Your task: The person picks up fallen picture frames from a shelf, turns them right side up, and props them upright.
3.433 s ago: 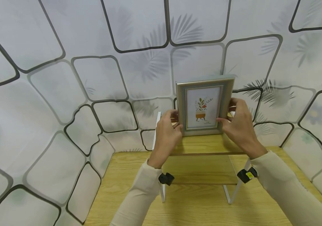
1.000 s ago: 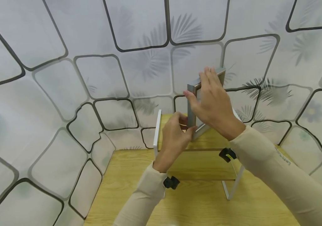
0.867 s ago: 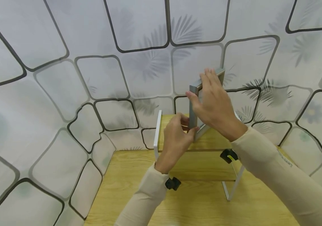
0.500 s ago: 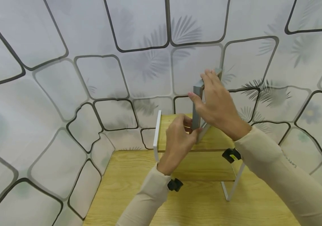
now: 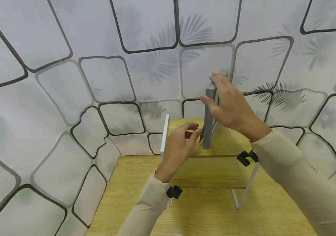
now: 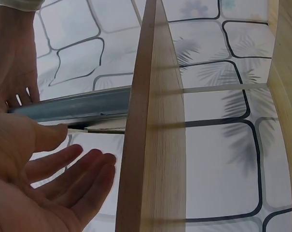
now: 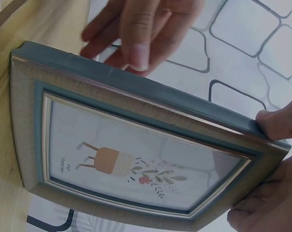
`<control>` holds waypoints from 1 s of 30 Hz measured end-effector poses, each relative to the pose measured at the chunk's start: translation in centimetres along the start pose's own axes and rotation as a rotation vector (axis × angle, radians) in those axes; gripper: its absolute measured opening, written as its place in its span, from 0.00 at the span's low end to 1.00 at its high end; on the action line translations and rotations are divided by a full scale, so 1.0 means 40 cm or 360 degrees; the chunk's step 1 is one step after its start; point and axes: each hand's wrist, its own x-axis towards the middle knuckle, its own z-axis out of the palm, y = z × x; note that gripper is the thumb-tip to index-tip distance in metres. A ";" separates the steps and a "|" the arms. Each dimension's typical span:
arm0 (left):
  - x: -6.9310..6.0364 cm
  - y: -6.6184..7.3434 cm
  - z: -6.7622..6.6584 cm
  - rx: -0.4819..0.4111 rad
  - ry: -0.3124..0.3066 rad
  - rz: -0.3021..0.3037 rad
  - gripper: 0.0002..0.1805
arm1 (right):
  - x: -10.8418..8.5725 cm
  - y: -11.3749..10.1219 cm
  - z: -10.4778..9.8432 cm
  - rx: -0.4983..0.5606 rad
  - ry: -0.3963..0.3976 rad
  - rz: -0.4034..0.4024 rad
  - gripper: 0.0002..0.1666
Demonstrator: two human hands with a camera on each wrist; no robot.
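A blue-grey and beige picture frame (image 5: 207,123) stands upright on the top board of a small wooden shelf (image 5: 229,144), turned nearly edge-on to the head view. My right hand (image 5: 234,106) grips its upper part, with the thumb on the near edge and the fingers over the top. My left hand (image 5: 178,146) is just left of the frame, its fingers loosely bent and holding nothing. Between them, a thin brown support flap (image 5: 201,134) sticks out behind the frame. The right wrist view shows a print of a potted plant (image 7: 107,162) behind the clear front.
The shelf has white metal legs (image 5: 248,190) and a lower board (image 5: 209,173), and stands on a wood-grain table (image 5: 132,183). Patterned cloth walls (image 5: 111,82) close in behind and at both sides.
The frame has turned from facing the camera to nearly edge-on. My right hand has moved from its right side to its top. My left hand has let go of the lower corner and drawn back left.
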 end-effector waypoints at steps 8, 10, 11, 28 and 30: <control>-0.002 0.001 0.000 -0.0040 -0.0162 -0.0052 0.18 | 0.003 0.021 -0.015 0.0052 -0.0058 -0.0075 0.40; -0.001 0.001 0.001 -0.0025 -0.0163 -0.0038 0.18 | 0.002 0.026 -0.019 0.0063 -0.0066 -0.0089 0.40; -0.001 0.001 0.002 -0.0016 -0.0168 -0.0035 0.18 | 0.001 0.030 -0.021 0.0072 -0.0068 -0.0098 0.40; 0.013 0.017 0.028 0.0074 -0.0284 -0.0068 0.21 | 0.013 0.099 -0.056 0.0339 -0.0195 -0.0210 0.37; 0.016 0.018 0.032 0.0099 -0.0283 -0.0064 0.21 | 0.016 0.105 -0.062 0.0382 -0.0218 -0.0204 0.36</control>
